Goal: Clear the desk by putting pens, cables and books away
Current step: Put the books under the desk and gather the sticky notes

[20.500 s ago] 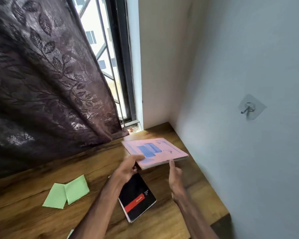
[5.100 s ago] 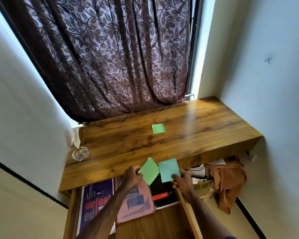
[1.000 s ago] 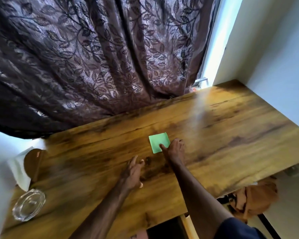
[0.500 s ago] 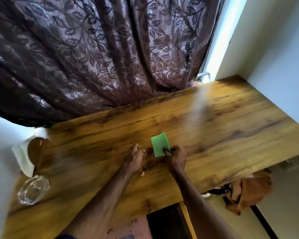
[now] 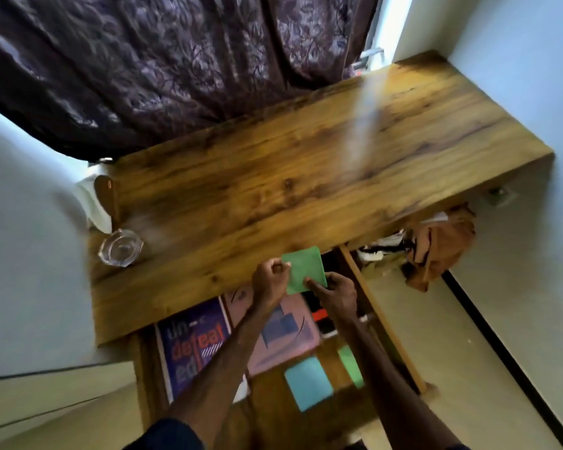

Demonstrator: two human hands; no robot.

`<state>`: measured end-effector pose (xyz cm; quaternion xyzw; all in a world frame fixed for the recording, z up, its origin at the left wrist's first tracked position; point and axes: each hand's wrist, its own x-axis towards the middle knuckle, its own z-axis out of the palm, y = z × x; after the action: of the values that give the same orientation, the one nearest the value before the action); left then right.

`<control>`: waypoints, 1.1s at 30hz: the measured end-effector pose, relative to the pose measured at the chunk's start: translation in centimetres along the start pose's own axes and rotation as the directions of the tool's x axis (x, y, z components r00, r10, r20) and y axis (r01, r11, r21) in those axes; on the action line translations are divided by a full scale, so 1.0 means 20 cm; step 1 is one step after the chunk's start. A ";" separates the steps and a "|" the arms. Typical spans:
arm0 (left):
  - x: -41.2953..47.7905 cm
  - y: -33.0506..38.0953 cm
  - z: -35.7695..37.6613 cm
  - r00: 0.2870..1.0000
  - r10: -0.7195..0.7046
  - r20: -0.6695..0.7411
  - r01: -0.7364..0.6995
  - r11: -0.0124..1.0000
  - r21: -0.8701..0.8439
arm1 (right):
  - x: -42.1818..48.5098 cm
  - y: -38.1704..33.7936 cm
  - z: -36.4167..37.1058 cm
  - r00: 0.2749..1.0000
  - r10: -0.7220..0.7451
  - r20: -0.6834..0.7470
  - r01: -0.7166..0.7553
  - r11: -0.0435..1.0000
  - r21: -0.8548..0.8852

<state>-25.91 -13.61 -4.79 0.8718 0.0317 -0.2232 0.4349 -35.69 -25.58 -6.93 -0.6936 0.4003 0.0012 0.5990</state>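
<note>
Head view, looking down. A dark leaf-patterned curtain fills the 12 o'clock side. Below it a wooden counter runs across the frame, with a glass dish at its 9 o'clock end.

Toward 6 o'clock an open drawer juts out from under the counter. It holds a purple book, a pink book and a black notebook side by side, and nearer me a teal note and a small green slip.

I see both hands meeting at the counter's front edge, just over the drawer's back. The left hand is curled, pinching the 9 o'clock edge of a green note. The right hand pinches the note's 5 o'clock corner, with one finger laid across its face.

The green note is off the counter, held in the air between the hands. It is nearly square, and its slightly longer side runs from 12 to 6 o'clock.

The relation that matters is that the drawer floor lies straight toward 6 o'clock and below the note. The bare wood beside the teal note looks to me the likeliest landing spot. Neither hand is clearly nearer to it.
</note>
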 end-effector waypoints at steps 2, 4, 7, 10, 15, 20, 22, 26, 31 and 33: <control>-0.15 -0.15 -0.06 0.999 -0.011 0.032 0.013 0.998 -0.065 | -0.18 0.08 0.02 0.999 0.024 0.033 -0.023 1.000 -0.009; -0.30 -0.30 -0.12 0.997 -0.016 0.072 0.020 0.998 -0.055 | -0.36 0.17 0.04 0.998 0.020 0.064 -0.016 0.998 -0.064; -0.48 -0.51 -0.17 0.991 -0.071 0.109 0.082 0.992 -0.098 | -0.55 0.30 0.09 0.987 0.075 0.143 -0.041 0.973 -0.227; -0.66 -0.71 -0.22 0.977 -0.178 0.120 0.191 0.975 -0.110 | -0.70 0.42 0.14 0.972 0.131 0.193 -0.046 0.920 -0.389; -0.88 -0.96 -0.28 0.953 -0.290 0.089 0.291 0.957 0.003 | -0.88 0.52 0.22 0.968 0.209 0.140 -0.121 0.875 -0.468; -0.96 -1.03 -0.33 0.951 -0.305 0.042 0.292 0.937 0.191 | -0.93 0.51 0.25 0.972 0.170 0.160 -0.053 0.828 -0.558; -0.96 -1.04 -0.32 0.951 -0.308 0.043 0.290 0.928 0.235 | -0.95 0.51 0.26 0.973 0.163 0.162 -0.046 0.829 -0.557; -0.96 -1.04 -0.31 0.939 -0.340 0.045 0.311 0.899 0.309 | -0.97 0.50 0.27 0.978 0.146 0.150 -0.043 0.841 -0.540; -1.00 -1.05 -0.33 0.959 -0.279 0.054 0.233 0.880 0.414 | -1.00 0.50 0.26 0.990 0.081 0.114 -0.012 0.865 -0.502; -1.02 -1.03 -0.33 0.967 -0.242 0.080 0.189 0.891 0.413 | -1.04 0.49 0.23 0.994 0.052 0.094 -0.006 0.897 -0.443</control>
<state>-46.88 7.07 -8.13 0.9172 0.0537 -0.3277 0.2201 -53.05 -9.85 -6.40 -0.8043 0.3684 0.1367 0.4457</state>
